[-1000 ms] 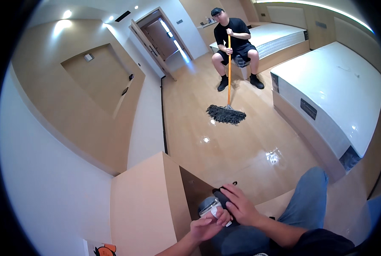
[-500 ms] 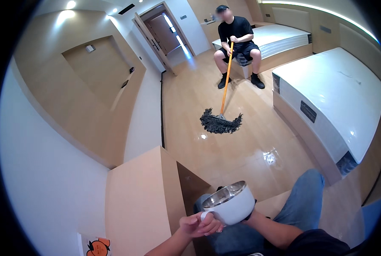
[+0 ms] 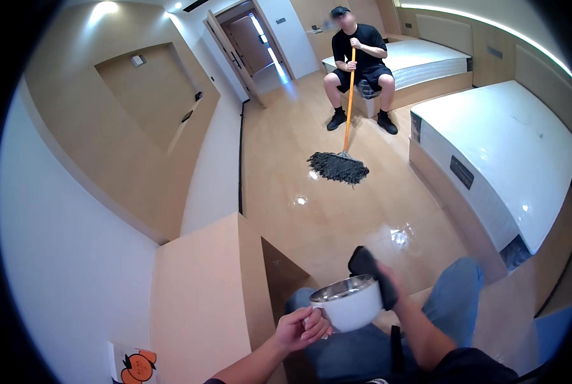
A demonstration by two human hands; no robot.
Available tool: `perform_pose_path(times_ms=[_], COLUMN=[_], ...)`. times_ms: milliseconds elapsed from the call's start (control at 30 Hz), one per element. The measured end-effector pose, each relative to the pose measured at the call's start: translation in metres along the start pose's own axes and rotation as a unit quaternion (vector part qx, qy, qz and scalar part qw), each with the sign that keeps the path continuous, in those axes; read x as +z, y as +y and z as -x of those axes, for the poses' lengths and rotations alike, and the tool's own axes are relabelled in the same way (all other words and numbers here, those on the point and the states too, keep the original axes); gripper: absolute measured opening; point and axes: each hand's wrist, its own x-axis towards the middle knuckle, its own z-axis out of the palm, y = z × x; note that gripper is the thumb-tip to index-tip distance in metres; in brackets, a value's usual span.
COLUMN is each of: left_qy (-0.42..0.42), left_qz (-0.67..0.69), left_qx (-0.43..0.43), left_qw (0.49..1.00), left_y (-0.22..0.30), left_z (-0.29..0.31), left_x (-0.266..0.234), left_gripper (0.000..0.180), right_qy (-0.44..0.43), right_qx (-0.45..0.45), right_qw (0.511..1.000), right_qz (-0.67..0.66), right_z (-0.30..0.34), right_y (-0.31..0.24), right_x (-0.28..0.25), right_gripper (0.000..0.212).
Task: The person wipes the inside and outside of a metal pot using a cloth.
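Observation:
My left hand (image 3: 301,328) is closed round the handle of a wide white mug (image 3: 348,312) with a shiny metal inside. The mug is held over my lap, its opening facing up and tilted slightly. On its right side, my right hand (image 3: 392,285) is closed on a black, flat, oblong thing (image 3: 374,275) with rounded ends, standing upright against or very near the rim. What kind of thing it is I cannot make out, and most of the fingers are hidden behind it.
A wooden cabinet (image 3: 199,291) stands at my left, with a paper printed with oranges (image 3: 135,366) beside it. Ahead, a person (image 3: 361,54) sits on a bed, holding a mop (image 3: 338,168) on the shiny floor. Another bed with a white mattress (image 3: 503,147) lies at right.
My right hand has come up from under the mug to its right side, bringing the black thing into view. The mug sits more level. The person's mop has shifted away from me and slightly right.

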Motion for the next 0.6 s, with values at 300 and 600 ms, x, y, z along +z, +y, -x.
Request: perform_pose_path(times_ms=[300,600], left_qy=[0.049,-0.088], left_qz=[-0.043,0.008], left_qx=[0.009,0.056], left_qw=[0.998,0.995], left_y=[-0.005,0.005], left_z=[0.000,0.005], left_x=[0.019,0.007], left_gripper=[0.033,0.033], right_qy=[-0.067,-0.019], right_qx=[-0.346,0.056], right_qw=[0.814,0.966], right_qz=[0.461,-0.250], right_z=[0.025,0.005], right_y=[0.004,0.064], right_x=[0.086,0.011], right_gripper=[0.051,0.043])
